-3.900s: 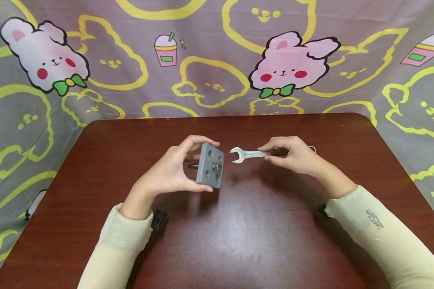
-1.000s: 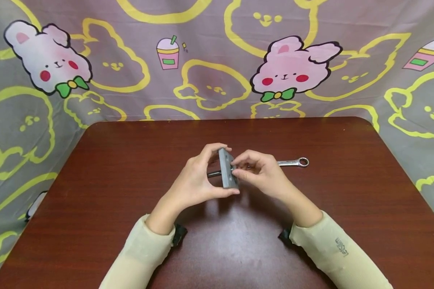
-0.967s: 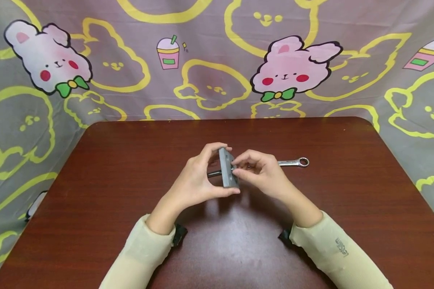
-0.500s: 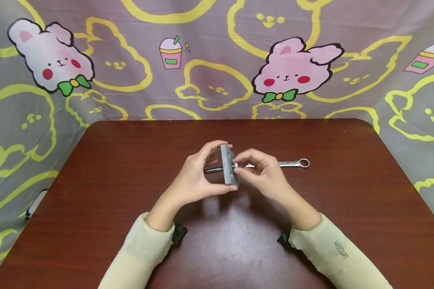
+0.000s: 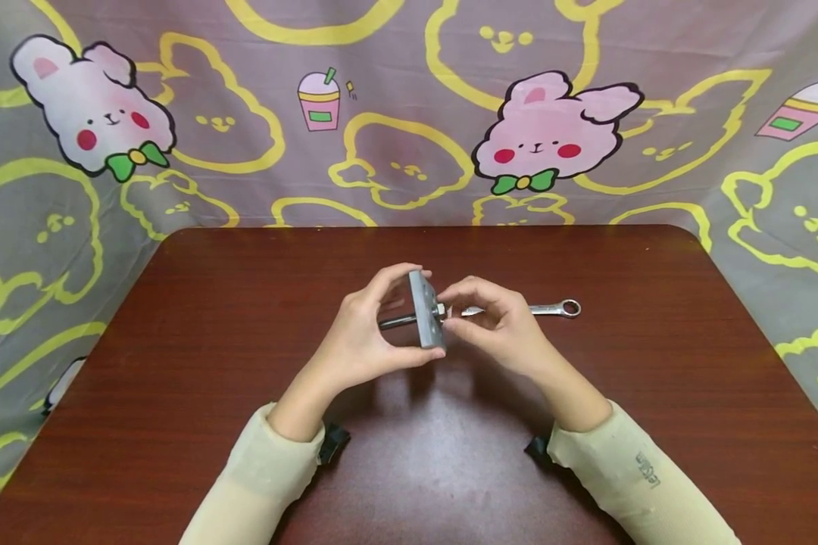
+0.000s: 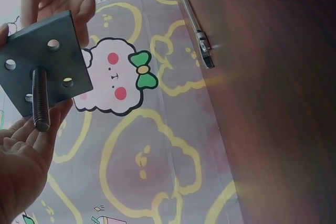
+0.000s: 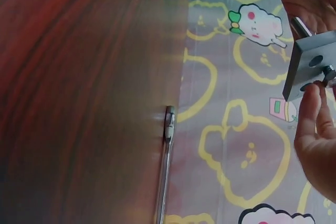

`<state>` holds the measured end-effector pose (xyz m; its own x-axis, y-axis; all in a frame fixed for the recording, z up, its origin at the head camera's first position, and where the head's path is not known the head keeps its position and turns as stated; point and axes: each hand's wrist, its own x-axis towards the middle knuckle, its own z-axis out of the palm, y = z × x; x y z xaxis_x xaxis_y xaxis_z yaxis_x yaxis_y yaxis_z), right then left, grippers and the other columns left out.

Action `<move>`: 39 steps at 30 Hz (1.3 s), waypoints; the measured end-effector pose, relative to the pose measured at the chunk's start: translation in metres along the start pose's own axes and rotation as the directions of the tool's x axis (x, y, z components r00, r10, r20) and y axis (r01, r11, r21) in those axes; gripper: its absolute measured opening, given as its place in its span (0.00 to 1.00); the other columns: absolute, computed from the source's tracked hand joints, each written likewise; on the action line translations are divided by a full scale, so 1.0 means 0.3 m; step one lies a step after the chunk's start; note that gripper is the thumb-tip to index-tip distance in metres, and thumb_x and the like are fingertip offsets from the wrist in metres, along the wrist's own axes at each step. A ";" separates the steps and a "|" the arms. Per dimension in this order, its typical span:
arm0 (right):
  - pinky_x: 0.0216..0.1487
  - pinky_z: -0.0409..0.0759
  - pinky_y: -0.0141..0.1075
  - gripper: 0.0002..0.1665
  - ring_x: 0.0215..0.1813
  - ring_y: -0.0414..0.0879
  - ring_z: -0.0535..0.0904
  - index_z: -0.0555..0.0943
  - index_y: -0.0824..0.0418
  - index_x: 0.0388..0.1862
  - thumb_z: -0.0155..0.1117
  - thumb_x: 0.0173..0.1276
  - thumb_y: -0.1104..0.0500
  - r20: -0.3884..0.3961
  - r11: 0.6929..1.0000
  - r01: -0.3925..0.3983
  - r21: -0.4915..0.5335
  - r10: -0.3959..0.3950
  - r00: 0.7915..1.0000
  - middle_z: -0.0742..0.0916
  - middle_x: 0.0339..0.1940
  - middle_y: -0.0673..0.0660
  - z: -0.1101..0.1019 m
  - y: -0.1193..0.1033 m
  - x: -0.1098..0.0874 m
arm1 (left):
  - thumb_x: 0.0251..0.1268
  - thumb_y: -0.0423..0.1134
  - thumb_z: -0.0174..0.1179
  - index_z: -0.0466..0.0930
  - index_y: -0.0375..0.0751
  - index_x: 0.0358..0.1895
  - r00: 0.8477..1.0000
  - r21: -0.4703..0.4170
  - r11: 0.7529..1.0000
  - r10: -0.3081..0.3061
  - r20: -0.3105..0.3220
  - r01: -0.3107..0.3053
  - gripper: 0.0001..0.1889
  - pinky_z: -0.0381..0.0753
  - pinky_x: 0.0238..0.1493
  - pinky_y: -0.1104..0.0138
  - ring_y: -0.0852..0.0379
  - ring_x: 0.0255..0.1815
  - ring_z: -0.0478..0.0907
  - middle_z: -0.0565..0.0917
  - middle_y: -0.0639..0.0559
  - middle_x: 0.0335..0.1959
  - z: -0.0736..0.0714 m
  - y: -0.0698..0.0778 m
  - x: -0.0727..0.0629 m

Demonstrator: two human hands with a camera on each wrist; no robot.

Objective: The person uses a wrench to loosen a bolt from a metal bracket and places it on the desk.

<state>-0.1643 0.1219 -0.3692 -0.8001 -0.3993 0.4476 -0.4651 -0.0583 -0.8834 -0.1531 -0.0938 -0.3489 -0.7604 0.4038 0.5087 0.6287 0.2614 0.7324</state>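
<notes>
My left hand (image 5: pixel 361 333) holds a grey square plate (image 5: pixel 423 310) upright by its upper and lower edges, fingers above and thumb below. A long threaded bolt (image 6: pixel 41 100) passes through the plate's middle, between smaller corner holes. Its shank sticks out towards my left palm. On the other side is the bolt's hex head (image 5: pixel 440 309), a short way off the plate. My right hand (image 5: pixel 497 322) has thumb and fingers curled around this head; the right wrist view shows fingertips against it. Beyond the right hand lies a combination wrench (image 5: pixel 552 309), its open end partly hidden.
The dark red-brown table (image 5: pixel 245 288) carries the wrench behind and right of my hands. A patterned cloth (image 5: pixel 395 91) with cartoon figures hangs behind the table and along both sides.
Since the oldest frame, my right hand has let go of the wrench, which lies on the table, and come to the bolt head. Lately its fingers have spread slightly; the plate has shifted slightly left.
</notes>
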 end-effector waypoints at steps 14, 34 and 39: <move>0.36 0.85 0.33 0.09 0.33 0.35 0.83 0.80 0.76 0.44 0.63 0.67 0.71 -0.092 0.993 -0.118 0.023 0.119 0.989 0.87 0.33 0.41 0.036 -0.003 -0.004 | 0.36 0.42 0.83 0.68 0.43 0.66 1.000 0.079 0.997 0.010 0.029 -0.013 0.47 0.82 0.57 0.67 0.62 0.52 0.83 0.81 0.54 0.59 0.003 0.011 -0.007; 0.30 0.79 0.30 0.14 0.32 0.37 0.79 0.82 0.68 0.48 0.66 0.62 0.74 0.004 0.991 -0.023 -0.131 0.023 1.000 0.84 0.31 0.49 0.006 0.003 -0.014 | 0.36 0.42 0.83 0.68 0.44 0.66 0.999 0.105 0.994 0.014 0.049 -0.019 0.47 0.81 0.57 0.67 0.62 0.52 0.83 0.80 0.56 0.60 -0.012 0.008 -0.004; 0.36 0.84 0.32 0.10 0.33 0.39 0.83 0.81 0.70 0.47 0.63 0.67 0.70 -0.036 0.994 -0.093 -0.054 0.091 0.995 0.86 0.34 0.45 0.014 -0.007 -0.015 | 0.36 0.44 0.83 0.69 0.45 0.66 0.998 0.111 0.994 0.011 0.057 -0.018 0.47 0.81 0.58 0.66 0.62 0.54 0.81 0.80 0.57 0.61 -0.010 0.013 -0.003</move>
<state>-0.1580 0.1200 -0.3699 -0.8521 -0.3700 0.3702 -0.4087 0.0283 -0.9122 -0.1504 -0.0957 -0.3453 -0.7426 0.4563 0.4903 0.6564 0.3502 0.6682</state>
